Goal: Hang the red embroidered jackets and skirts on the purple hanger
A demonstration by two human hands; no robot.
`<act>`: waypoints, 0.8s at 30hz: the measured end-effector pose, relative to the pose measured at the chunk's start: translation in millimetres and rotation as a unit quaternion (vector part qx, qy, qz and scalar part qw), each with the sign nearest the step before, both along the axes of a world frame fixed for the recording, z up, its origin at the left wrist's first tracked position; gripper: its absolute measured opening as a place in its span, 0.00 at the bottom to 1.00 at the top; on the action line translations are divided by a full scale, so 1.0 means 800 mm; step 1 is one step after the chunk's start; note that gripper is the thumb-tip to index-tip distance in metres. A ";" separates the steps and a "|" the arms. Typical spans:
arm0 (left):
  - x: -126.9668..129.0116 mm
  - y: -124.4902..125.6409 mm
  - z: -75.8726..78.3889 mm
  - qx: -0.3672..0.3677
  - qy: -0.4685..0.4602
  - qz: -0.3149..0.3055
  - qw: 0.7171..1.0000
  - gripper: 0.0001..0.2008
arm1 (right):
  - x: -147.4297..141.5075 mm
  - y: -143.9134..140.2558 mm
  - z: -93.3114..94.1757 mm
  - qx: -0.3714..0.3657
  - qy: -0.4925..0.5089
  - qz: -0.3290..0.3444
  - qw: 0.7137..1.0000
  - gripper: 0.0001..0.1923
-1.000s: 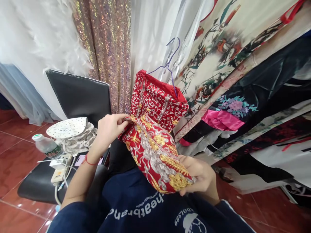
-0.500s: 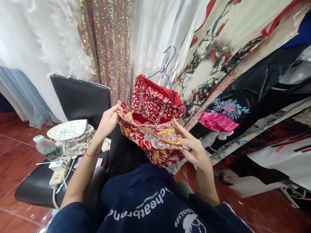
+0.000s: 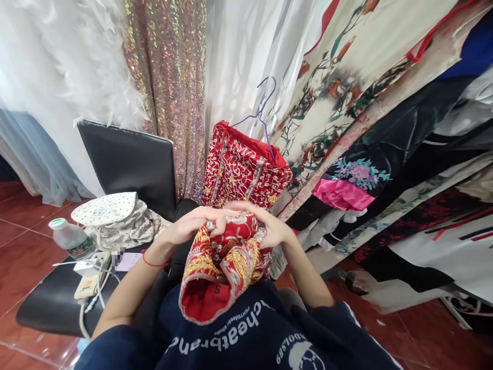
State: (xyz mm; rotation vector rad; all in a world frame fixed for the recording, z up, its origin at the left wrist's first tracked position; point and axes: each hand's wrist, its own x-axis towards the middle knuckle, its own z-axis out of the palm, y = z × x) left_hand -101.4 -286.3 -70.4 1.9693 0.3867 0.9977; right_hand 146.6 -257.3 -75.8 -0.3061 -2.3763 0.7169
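Observation:
A red garment (image 3: 223, 262) stitched with gold and silver thread is bunched between both my hands in front of my chest. Its red lining shows at the lower, open end. My left hand (image 3: 192, 226) pinches the cloth's top edge from the left. My right hand (image 3: 265, 228) grips the same edge from the right, with the fingers of both hands nearly meeting. Just behind, a second red embroidered garment (image 3: 246, 172) hangs on a purple wire hanger (image 3: 265, 110).
A black chair (image 3: 127, 164) on my left carries a white dotted bag (image 3: 111, 213), a water bottle (image 3: 69, 239), a charger and cables (image 3: 90, 275). Hanging costumes (image 3: 365, 118) fill the right side. A sequin curtain (image 3: 169, 82) and white drapes hang behind. The floor is red tile (image 3: 23, 257).
My hands have come together and lower, gathering the stretched-out garment into a bunch. Its lower end now hangs open toward me with the red lining showing.

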 end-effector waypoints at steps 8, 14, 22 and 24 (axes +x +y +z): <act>-0.029 0.037 -0.013 -0.072 -0.141 0.102 0.982 0.35 | 0.000 0.017 0.003 0.024 0.101 -0.235 0.966 0.10; -0.024 0.101 -0.074 0.001 0.078 0.165 0.983 0.47 | 0.010 0.066 0.006 0.048 0.212 -0.325 0.920 0.10; -0.017 0.212 -0.114 -0.098 0.241 0.261 0.930 0.18 | 0.015 0.180 0.028 0.054 0.277 -0.352 0.893 0.15; -0.026 0.243 -0.083 -0.067 0.344 0.315 0.882 0.15 | 0.017 0.212 0.030 0.034 0.299 -0.335 0.893 0.16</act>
